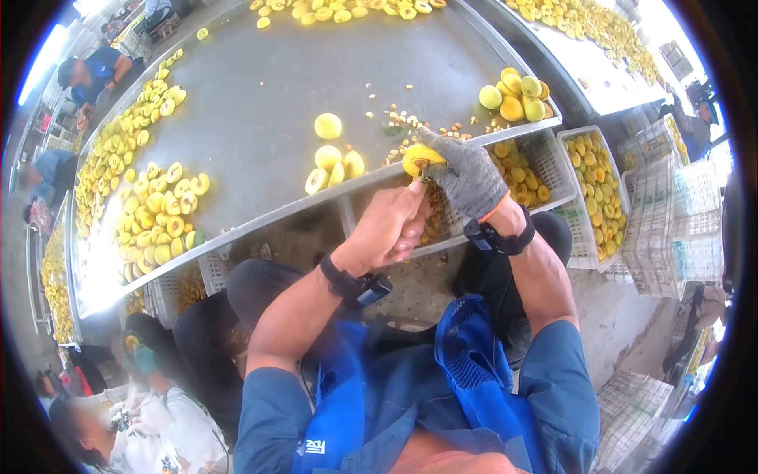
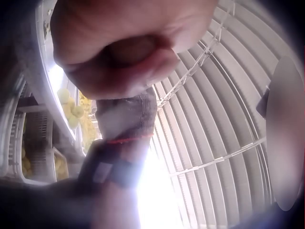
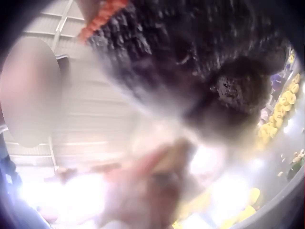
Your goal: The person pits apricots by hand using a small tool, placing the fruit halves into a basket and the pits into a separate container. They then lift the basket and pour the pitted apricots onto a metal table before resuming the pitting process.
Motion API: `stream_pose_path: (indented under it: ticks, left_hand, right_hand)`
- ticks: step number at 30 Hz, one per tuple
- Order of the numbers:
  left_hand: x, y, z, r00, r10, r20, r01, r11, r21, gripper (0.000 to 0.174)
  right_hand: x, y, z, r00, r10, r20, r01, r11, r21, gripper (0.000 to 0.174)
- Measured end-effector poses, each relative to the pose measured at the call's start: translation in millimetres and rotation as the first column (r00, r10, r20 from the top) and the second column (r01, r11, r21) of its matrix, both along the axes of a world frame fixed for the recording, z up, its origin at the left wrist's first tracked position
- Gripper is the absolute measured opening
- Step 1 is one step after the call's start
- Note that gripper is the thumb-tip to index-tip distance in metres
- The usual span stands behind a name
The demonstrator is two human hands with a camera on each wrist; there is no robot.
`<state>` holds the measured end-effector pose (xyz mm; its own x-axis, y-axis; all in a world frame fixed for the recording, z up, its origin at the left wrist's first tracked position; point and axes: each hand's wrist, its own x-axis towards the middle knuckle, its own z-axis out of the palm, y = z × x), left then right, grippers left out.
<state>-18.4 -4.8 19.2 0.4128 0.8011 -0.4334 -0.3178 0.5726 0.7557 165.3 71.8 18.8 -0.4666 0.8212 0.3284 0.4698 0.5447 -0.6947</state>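
In the head view, my right hand (image 1: 470, 178), in a grey knit glove, grips a yellow peach (image 1: 418, 160) over the table's front edge. The peach is cut open, and a brown pit shows in its flesh. My bare left hand (image 1: 392, 223) is just below, its fingers curled round a small tool with a dark metal tip (image 1: 426, 180) at the cut. Most of that tool is hidden in the fist. The left wrist view shows the curled left hand (image 2: 128, 47) close up, the gloved right hand (image 2: 126, 117) behind it. Blur covers much of the right wrist view.
Loose pits (image 1: 403, 118) lie on the metal table (image 1: 260, 103) beyond my hands. Whole peaches (image 1: 517, 95) are heaped at its right corner, peach halves (image 1: 158, 209) at the left. Crates of peaches (image 1: 594, 189) stand below the edge. Another person (image 1: 150, 426) sits at lower left.
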Motion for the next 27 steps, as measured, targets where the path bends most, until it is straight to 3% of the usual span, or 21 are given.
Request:
stream_pose_path:
  ticks: [3,6,11,16,19,22,23,24,25,26,27]
  left_hand:
    - [-6,1,0,0.997,-0.053,0.047,0.053,0.999,0.012,0.049]
    - [-11,2,3,0.988,-0.133,0.076,0.134,0.991,-0.012,0.05]
    - [-17,1,5,0.968,-0.186,0.168,0.2,0.977,-0.072,0.049]
    - [-23,6,-8,0.875,-0.223,0.43,0.301,0.946,-0.12,0.041]
    - [-24,4,-20,0.775,-0.26,0.576,0.363,0.929,-0.069,0.039]
    - [-31,6,-24,0.835,-0.317,0.45,0.363,0.932,-0.016,0.041]
    - [-31,10,-26,0.909,-0.411,0.075,0.409,0.912,0.042,0.042]
    - [-31,16,-30,0.849,-0.427,-0.312,0.47,0.879,0.076,0.043]
    - [-30,19,-37,0.667,-0.364,-0.65,0.537,0.84,0.082,0.045]
    - [-38,20,-91,0.375,0.179,-0.91,0.786,0.458,0.414,0.044]
    - [-36,14,-89,0.253,0.172,-0.952,0.788,0.535,0.306,0.043]
  right_hand:
    - [7,8,6,0.996,0.06,-0.06,-0.069,0.983,-0.172,0.042]
    - [15,16,16,0.985,0.173,-0.015,-0.173,0.965,-0.198,0.04]
    - [15,15,22,0.977,0.211,-0.039,-0.214,0.944,-0.25,0.037]
    - [21,13,15,0.982,0.19,-0.008,-0.189,0.972,-0.136,0.041]
    - [29,20,13,0.964,0.262,-0.055,-0.267,0.924,-0.275,0.044]
    - [31,18,19,0.996,0.034,-0.083,-0.082,0.72,-0.689,0.046]
    - [34,20,12,1.0,0.006,-0.016,-0.014,0.813,-0.582,0.045]
    - [39,25,-3,0.998,-0.03,0.049,0.049,0.888,-0.458,0.045]
    - [46,30,-20,0.994,-0.062,0.088,0.085,0.956,-0.281,0.043]
    - [53,35,-38,0.984,-0.122,0.129,0.134,0.987,-0.09,0.041]
    - [57,34,-39,0.98,-0.136,0.145,0.147,0.987,-0.07,0.04]
